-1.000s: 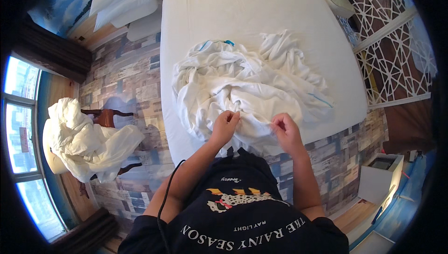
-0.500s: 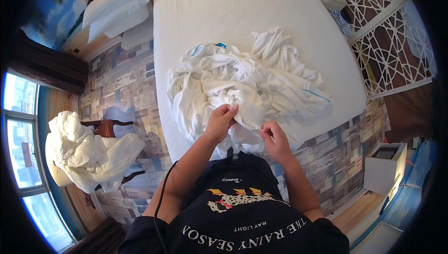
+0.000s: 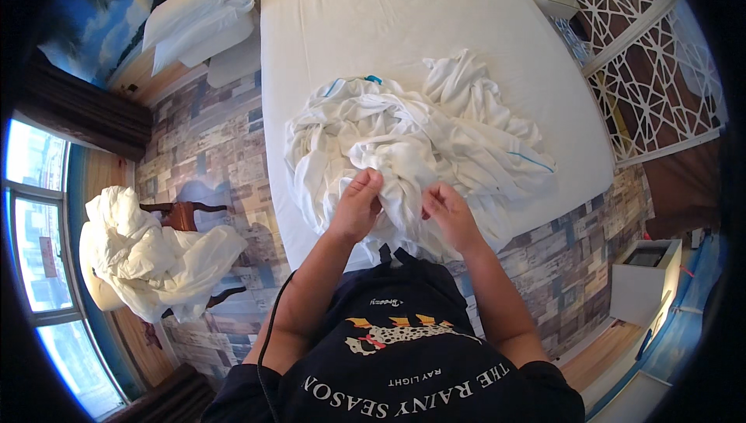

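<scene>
A crumpled heap of white bed linen (image 3: 388, 124) with blue trim lies on the near half of the bed (image 3: 342, 19), some of it hanging toward me. My left hand (image 3: 359, 204) pinches a fold of it between thumb and fingers at the heap's front. To the right and at about the same height, my right hand (image 3: 449, 217) has its fingers curled in a pinch on the linen's edge. Between the two hands the fabric hangs in loose folds. The exact grip of the right fingertips is partly hidden.
At left a chair (image 3: 183, 215) carries a bundled white duvet (image 3: 148, 252). White pillows (image 3: 206, 15) are stacked beyond it, near the bed's far left. A lattice screen (image 3: 653, 58) stands along the right side. A grey-white cabinet (image 3: 641, 283) is at the lower right.
My hands have come closer together. The right moved up and left, the left slightly down and left, and the fabric between them has slackened.
</scene>
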The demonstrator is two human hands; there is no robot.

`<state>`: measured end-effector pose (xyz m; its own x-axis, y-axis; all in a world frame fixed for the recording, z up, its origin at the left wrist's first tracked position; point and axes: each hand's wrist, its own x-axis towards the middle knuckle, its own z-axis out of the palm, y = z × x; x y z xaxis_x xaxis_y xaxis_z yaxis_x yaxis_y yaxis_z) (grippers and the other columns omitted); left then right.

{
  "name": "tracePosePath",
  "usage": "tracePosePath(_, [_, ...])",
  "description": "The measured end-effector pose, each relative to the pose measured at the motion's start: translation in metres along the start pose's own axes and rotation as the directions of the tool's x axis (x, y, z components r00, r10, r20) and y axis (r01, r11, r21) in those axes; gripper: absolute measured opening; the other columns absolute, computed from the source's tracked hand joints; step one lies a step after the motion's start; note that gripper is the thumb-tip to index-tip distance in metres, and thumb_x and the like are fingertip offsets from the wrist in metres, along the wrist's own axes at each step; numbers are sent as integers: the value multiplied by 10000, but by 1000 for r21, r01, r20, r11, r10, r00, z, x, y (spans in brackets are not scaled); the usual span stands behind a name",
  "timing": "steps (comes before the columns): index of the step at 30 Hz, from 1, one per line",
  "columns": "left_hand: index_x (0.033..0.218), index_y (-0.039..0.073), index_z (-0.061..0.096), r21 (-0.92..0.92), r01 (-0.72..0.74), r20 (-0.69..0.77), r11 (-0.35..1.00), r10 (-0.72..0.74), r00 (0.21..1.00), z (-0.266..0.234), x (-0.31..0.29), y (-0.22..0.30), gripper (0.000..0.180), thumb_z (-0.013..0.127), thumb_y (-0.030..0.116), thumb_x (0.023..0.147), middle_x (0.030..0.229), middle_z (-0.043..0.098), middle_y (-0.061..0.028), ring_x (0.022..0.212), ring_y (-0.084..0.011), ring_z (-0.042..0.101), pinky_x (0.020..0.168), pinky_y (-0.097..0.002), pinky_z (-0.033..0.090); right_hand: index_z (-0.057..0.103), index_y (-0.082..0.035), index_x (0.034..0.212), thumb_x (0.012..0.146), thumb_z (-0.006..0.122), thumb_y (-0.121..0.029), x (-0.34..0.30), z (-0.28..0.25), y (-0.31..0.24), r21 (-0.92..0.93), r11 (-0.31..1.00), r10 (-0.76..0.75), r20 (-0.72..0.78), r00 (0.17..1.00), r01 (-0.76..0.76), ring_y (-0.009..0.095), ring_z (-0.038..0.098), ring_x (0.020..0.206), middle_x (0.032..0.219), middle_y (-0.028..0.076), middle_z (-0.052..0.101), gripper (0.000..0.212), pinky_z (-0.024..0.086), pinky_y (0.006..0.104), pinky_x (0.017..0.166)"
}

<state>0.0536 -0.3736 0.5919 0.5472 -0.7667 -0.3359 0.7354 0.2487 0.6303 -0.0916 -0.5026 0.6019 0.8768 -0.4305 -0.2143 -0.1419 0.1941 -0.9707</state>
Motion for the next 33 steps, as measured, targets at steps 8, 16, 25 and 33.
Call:
tracePosePath(8, [729, 85, 484, 394, -104, 70, 913, 83, 994, -4, -43, 8, 270, 499, 196, 975, 713, 406, 61, 659, -63, 354, 607, -224, 300, 590, -56, 815, 936, 562, -190, 26, -10, 13, -232, 973, -48, -167, 985, 8, 41, 492, 678, 740, -32, 552, 183, 413, 221, 613])
tracePosePath(16, [787, -2, 575, 792, 143, 25, 593, -266, 964, -18, -44, -3, 163, 602, 141, 861, 749, 515, -59, 764, -145, 507, 734, -259, 417, 581, -92, 910, 961, 517, -206, 38, -18, -7, 646, 759, 100, -240, 966, 82, 121, 608, 808, 886, 15, 635, 140, 500, 274, 751])
tracePosePath(25, [887, 43, 616, 647, 355, -201, 675, -298, 933, 11, -10, 1, 292, 612, 335, 895, 717, 531, 3, 666, -102, 481, 605, -239, 381, 569, -98, 896, 976, 501, -215, 25, -5, -4, 565, 824, 35, -96, 995, 26, 66, 543, 779, 866, -23, 597, 157, 453, 233, 726])
tracePosePath(33, [860, 45, 618, 604, 94, -66, 791, -68, 995, -13, -21, 11, 278, 577, 309, 936, 775, 603, 14, 726, -66, 540, 704, -223, 447, 574, -51, 822, 961, 544, -210, 18, -31, 2, -63, 989, -145, -346, 927, 131, 35, 398, 687, 749, -58, 462, 213, 360, 202, 633])
